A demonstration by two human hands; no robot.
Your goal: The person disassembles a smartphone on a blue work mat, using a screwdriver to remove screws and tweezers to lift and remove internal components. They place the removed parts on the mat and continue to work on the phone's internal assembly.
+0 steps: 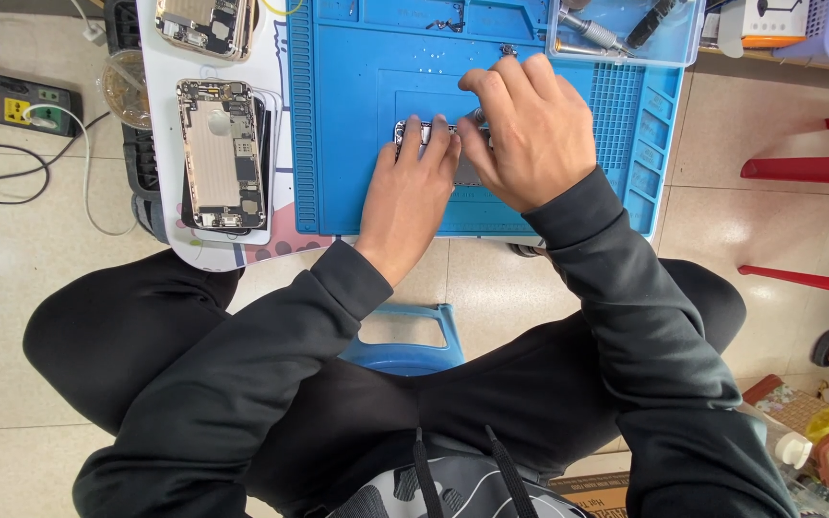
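Observation:
An opened phone [414, 131] lies on the blue repair mat [347, 115], mostly hidden under both hands. My left hand [410, 192] presses flat on the phone's near end, fingers over its upper edge. My right hand [528, 129] is curled over the phone's right side, fingertips pinched at a small metal tool or part near the top edge; what it grips is too hidden to name.
Two opened gold phone bodies [223, 153] [205, 24] lie on a white board left of the mat. A clear tray [626, 34] with tools sits at the top right. A power strip [13, 101] and cables lie on the floor at left, red stool legs [798, 171] at right.

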